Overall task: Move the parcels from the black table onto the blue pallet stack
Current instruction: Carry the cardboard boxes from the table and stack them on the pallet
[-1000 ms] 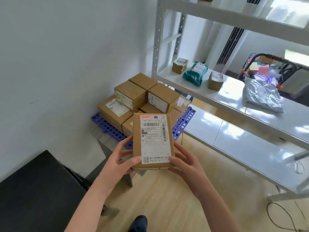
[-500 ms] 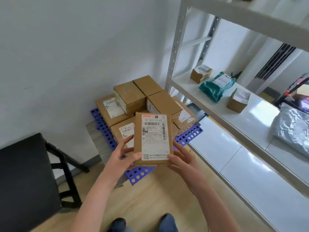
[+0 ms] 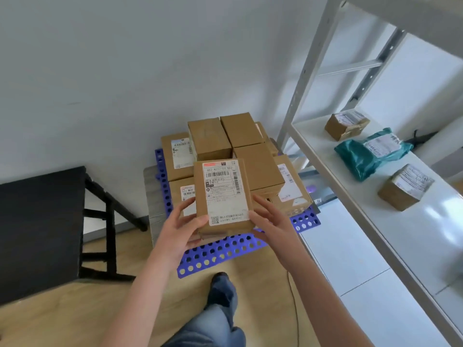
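I hold a flat brown parcel (image 3: 223, 196) with a white shipping label facing up, above the front part of the blue pallet stack (image 3: 225, 249). My left hand (image 3: 181, 225) grips its left edge, thumb on top. My right hand (image 3: 271, 220) holds its right edge with fingers spread along the side. Several brown cardboard parcels (image 3: 209, 139) are stacked on the pallet behind it, against the white wall. The black table (image 3: 37, 221) stands at the left with nothing visible on its top.
A white metal shelving unit (image 3: 375, 196) runs along the right, holding two small brown boxes (image 3: 347, 126) and a teal mailer bag (image 3: 370, 152). My leg and shoe (image 3: 221, 291) stand on the wooden floor just before the pallet. A thin cable lies on the floor.
I have stepped closer to the pallet with the parcel in both hands. The pallet and its stack now sit right under the parcel, and the black table has slid to my left.
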The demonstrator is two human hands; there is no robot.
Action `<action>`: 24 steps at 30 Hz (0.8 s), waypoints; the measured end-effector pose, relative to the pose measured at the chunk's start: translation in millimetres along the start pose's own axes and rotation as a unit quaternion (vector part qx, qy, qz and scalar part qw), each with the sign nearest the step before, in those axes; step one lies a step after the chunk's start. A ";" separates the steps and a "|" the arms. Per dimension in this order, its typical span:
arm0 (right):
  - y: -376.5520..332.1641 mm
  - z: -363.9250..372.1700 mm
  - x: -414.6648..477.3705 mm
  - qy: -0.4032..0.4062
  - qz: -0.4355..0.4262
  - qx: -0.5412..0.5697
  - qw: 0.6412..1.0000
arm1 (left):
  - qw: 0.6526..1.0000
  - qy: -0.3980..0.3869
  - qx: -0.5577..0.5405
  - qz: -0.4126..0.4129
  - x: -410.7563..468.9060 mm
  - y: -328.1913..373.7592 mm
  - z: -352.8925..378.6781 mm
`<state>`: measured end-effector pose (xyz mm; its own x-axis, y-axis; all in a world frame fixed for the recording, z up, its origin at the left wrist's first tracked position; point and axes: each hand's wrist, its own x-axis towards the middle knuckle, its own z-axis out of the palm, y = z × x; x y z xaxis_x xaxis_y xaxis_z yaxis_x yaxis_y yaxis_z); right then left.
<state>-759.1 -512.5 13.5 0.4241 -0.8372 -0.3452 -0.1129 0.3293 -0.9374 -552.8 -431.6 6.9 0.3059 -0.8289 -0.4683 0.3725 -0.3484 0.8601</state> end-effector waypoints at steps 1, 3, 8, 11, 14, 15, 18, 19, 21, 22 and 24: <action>-2.8 -3.0 9.7 0.002 0.000 -0.001 1.000 | 1.000 0.011 -0.016 -0.010 9.3 -0.6 1.9; -10.0 -11.8 29.8 0.017 -0.008 0.001 1.000 | 0.998 0.030 -0.042 -0.026 28.6 -3.1 6.1; -33.5 -33.5 81.0 0.086 -0.046 -0.082 0.992 | 0.995 0.056 -0.061 -0.045 73.1 -4.2 4.2; -37.2 -39.4 109.0 0.092 -0.065 -0.173 0.978 | 0.994 0.075 -0.067 -0.049 92.0 -7.9 -0.5; -35.8 -43.0 133.3 0.099 -0.073 -0.280 0.952 | 0.994 0.087 -0.039 -0.052 103.2 -14.5 0.9; -35.2 -45.1 140.0 0.106 -0.075 -0.311 0.941 | 0.994 0.090 -0.033 -0.055 105.8 -17.2 2.0; -32.8 -53.1 153.9 0.105 -0.081 -0.380 0.915 | 0.993 0.096 -0.031 -0.057 108.6 -22.4 4.9; -30.7 -56.1 157.5 0.093 -0.084 -0.405 0.906 | 0.993 0.096 -0.031 -0.056 109.3 -22.9 5.6; -25.4 -62.5 164.4 0.058 -0.083 -0.452 0.886 | 0.993 0.101 -0.026 -0.055 111.1 -25.0 6.9; -23.1 -65.4 166.5 0.042 -0.079 -0.463 0.882 | 0.993 0.104 -0.024 -0.056 111.6 -26.4 7.9; -19.3 -71.9 170.0 0.022 -0.076 -0.461 0.884 | 0.992 0.111 -0.020 -0.056 112.6 -27.6 11.6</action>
<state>-749.4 -692.5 -30.3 0.4637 -0.8643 -0.1947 -0.7507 -0.2666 -0.6045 -538.9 -520.4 -67.2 0.4452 -0.6674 -0.5970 0.4477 -0.4115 0.7939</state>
